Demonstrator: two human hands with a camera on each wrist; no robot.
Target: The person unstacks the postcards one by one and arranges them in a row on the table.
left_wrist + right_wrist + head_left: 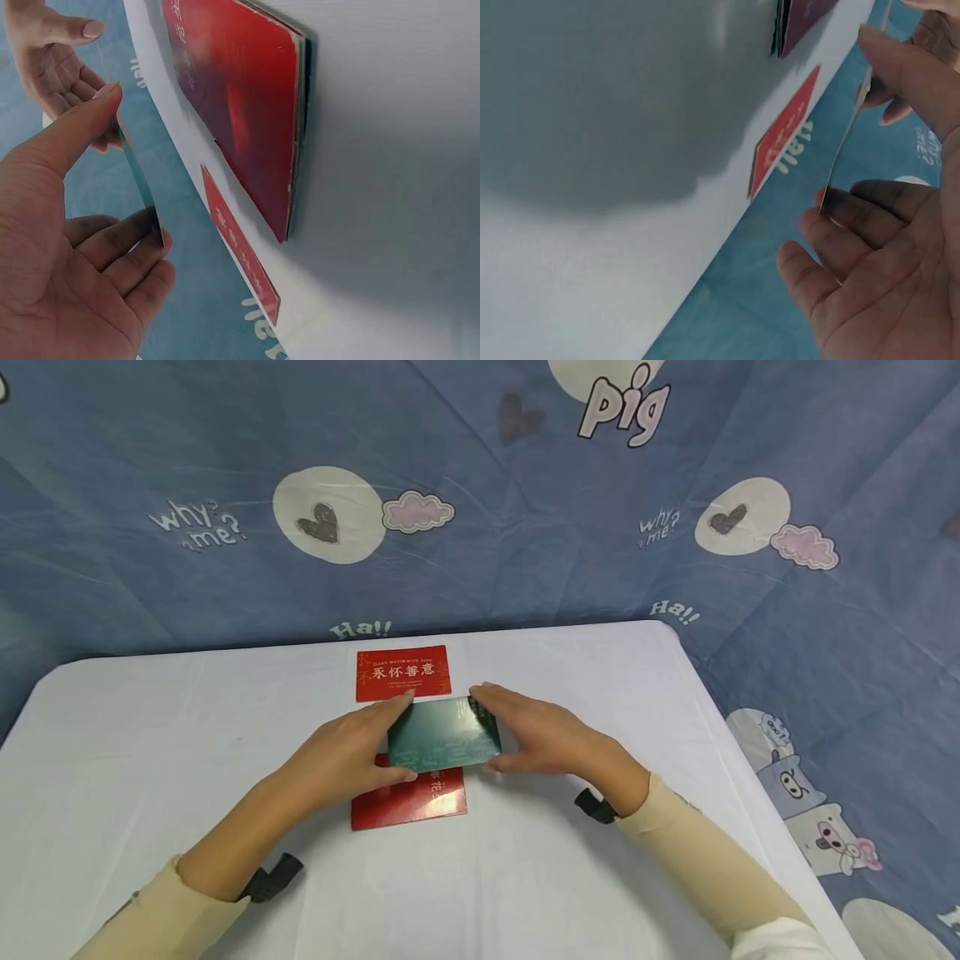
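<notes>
A glossy dark green card (442,735) is held up above the table, tilted, between both hands. At its left end my left hand (348,752) pinches it, thumb on the near edge and fingertips on the far edge. My right hand (551,735) grips the right end the same way. In the left wrist view the card (137,176) appears nearly edge-on, thin and slightly bowed. Below it lies a stack of red cards (408,806), partly hidden by the green card and left thumb. Farther back, a red card (403,674) with white lettering rests flat.
A white cloth covers the table (187,735), whose rounded back edge meets a blue printed curtain (480,577). Black wrist straps (272,878) show at both forearms. The red stack is several layers thick in the left wrist view.
</notes>
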